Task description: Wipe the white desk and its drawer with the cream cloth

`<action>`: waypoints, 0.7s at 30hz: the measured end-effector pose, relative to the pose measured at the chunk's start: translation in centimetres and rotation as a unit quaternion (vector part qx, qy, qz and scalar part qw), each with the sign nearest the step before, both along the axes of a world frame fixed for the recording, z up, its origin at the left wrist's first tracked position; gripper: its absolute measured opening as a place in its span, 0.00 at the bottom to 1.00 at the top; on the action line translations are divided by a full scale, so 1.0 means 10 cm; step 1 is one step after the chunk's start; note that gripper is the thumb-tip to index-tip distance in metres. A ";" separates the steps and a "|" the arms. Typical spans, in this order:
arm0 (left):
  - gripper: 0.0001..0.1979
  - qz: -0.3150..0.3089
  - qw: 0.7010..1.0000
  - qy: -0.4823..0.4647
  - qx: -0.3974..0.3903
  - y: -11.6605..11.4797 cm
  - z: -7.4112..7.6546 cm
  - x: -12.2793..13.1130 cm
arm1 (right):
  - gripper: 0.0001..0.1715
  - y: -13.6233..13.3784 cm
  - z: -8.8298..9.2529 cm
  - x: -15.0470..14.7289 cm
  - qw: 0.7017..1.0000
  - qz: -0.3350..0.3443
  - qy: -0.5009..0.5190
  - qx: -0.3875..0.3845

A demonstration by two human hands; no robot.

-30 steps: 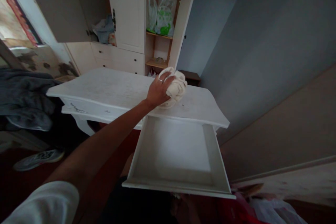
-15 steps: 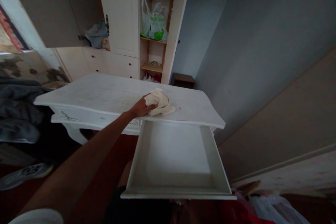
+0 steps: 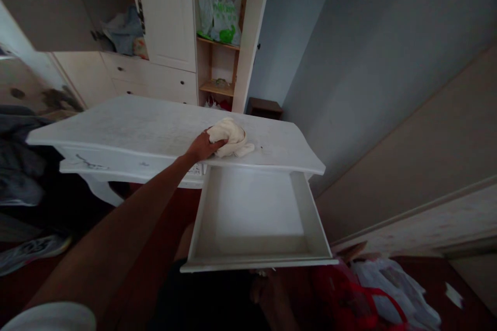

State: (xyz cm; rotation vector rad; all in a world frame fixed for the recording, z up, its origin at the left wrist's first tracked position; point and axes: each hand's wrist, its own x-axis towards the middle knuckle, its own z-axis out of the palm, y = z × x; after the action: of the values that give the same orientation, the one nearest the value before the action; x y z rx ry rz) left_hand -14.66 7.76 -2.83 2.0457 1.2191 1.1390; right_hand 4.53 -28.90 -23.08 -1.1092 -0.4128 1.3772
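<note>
My left hand (image 3: 204, 146) is closed on a crumpled cream cloth (image 3: 230, 137), which it presses onto the white desk's top (image 3: 163, 119). The cloth bunches out beyond the fingers, just behind an open drawer (image 3: 256, 201). That drawer is pulled far out, and its inside looks bare. Below the drawer's front board, in deep shade, is a dim shape that looks like my right hand (image 3: 269, 292). Its fingers are too dark to make out, so its grip on anything is unclear.
Behind the desk is a wardrobe (image 3: 166, 20) with open doors and plastic bags (image 3: 225, 13) on a shelf. A red bag (image 3: 349, 295) and a white plastic bag (image 3: 396, 289) lie on the floor at right. Dark clothing (image 3: 19, 155) and a shoe (image 3: 33, 253) are at left.
The view has tilted down and slightly right, so the scene sits higher and further left. More of the floor bags shows. Hand and cloth keep nearly the same place on the desk.
</note>
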 end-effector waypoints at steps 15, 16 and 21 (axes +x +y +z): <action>0.29 0.009 0.999 0.024 0.032 0.01 0.00 0.02 | 0.25 0.01 0.40 -0.02 1.000 0.003 0.008 0.021; 0.29 0.008 0.999 0.020 0.033 0.01 -0.01 0.02 | 0.25 0.01 0.41 -0.02 1.000 0.004 0.009 0.021; 0.31 0.025 0.999 0.027 0.023 -0.01 0.01 0.04 | 0.25 0.01 0.40 0.02 0.999 0.039 0.023 0.002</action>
State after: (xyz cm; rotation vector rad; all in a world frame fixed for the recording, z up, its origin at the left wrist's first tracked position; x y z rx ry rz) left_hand -14.21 7.65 -2.76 2.1027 1.2876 1.1512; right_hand 4.74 -28.78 -19.10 -1.0666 -0.4286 1.4665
